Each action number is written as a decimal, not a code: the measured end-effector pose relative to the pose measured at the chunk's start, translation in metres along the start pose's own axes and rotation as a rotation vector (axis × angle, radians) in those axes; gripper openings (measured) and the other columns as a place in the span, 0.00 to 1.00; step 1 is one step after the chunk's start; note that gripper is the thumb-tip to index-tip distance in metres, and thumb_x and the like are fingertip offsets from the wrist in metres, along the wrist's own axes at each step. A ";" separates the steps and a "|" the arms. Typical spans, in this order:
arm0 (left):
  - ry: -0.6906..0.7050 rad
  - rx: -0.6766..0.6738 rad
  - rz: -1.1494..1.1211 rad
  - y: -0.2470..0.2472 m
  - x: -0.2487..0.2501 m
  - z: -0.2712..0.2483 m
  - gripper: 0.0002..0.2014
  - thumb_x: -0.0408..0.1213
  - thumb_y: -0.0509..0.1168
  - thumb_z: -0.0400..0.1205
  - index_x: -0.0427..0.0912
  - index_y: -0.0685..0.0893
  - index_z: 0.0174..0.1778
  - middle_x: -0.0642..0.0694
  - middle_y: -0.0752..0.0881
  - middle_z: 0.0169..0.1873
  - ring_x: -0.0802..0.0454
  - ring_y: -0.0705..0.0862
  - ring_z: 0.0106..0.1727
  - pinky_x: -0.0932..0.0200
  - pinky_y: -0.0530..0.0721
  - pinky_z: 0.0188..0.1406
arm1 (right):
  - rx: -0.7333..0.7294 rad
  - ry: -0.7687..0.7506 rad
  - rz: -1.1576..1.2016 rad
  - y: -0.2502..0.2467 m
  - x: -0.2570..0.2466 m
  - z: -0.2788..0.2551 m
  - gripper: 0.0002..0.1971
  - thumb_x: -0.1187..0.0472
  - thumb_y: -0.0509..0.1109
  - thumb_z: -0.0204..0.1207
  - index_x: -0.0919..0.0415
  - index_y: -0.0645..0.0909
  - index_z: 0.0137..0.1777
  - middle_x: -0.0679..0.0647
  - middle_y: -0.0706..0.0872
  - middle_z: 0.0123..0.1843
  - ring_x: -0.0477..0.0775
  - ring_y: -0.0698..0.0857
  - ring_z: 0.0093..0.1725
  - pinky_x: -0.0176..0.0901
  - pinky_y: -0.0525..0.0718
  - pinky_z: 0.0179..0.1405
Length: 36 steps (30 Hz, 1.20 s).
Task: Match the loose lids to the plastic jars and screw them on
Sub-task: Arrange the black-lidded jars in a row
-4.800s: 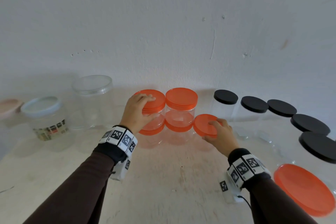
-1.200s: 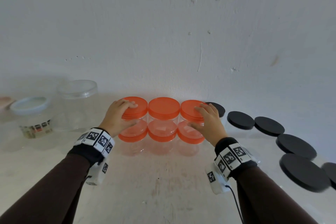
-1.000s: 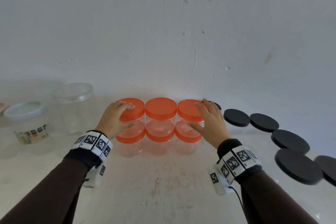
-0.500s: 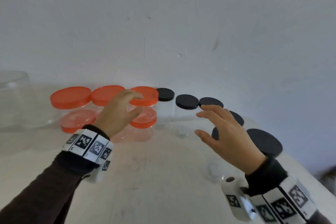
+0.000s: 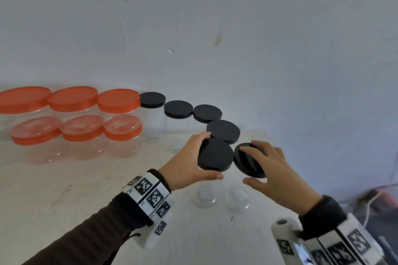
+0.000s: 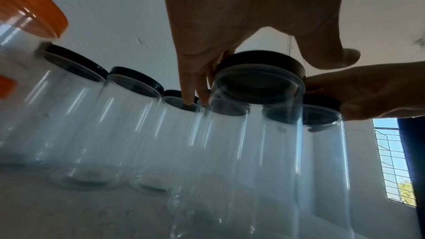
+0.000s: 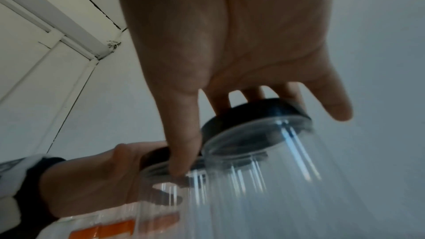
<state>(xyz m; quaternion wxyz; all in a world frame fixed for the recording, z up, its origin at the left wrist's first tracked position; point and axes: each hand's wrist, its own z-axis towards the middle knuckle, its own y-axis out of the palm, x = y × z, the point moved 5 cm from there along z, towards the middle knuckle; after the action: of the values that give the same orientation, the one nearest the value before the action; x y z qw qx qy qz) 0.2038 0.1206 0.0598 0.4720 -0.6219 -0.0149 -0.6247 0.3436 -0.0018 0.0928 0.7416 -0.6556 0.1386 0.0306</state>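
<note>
**Two black-lidded jars gripped by their lids at the counter's right end**

Left hand (image 5: 193, 162) curls thumb and fingers round the rim of one black lid (image 5: 215, 155); right hand (image 5: 273, 170) lies over the neighbouring black lid (image 5: 247, 160), fingers (image 5: 254, 149) draped across its top and thumb below the rim, so both hands grasp a lid. Each lid sits on a clear jar (image 6: 255, 152), seen from below in the wrist views; the right-hand jar (image 7: 264, 179) appears tilted. Both stand near the counter's (image 5: 86, 189) right edge, at the front of a curved row of four more black-lidded jars (image 5: 223, 131) that runs back to the wall. Three orange-lidded jars (image 5: 118, 101) stand against the wall, left.

The jars look empty, thin-walled and light, so they will likely tip or skid under a twist. The smooth lid rim may slip; grip it round the edge and steady the jar body low down.
</note>
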 end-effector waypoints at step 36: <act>-0.284 0.608 0.350 -0.164 -0.093 -0.075 0.35 0.31 0.80 0.65 0.37 0.73 0.68 0.40 0.72 0.65 0.53 0.69 0.59 0.56 0.68 0.59 | 0.144 -0.145 0.124 0.017 -0.005 0.089 0.33 0.42 0.71 0.71 0.49 0.67 0.75 0.49 0.63 0.77 0.53 0.61 0.74 0.48 0.72 0.69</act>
<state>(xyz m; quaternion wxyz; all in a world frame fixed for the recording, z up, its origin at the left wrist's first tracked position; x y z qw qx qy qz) 0.0263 0.2195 0.0623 0.7278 -0.5272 -0.1583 -0.4090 0.3492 0.0885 0.0864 0.7916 -0.5868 0.1270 0.1136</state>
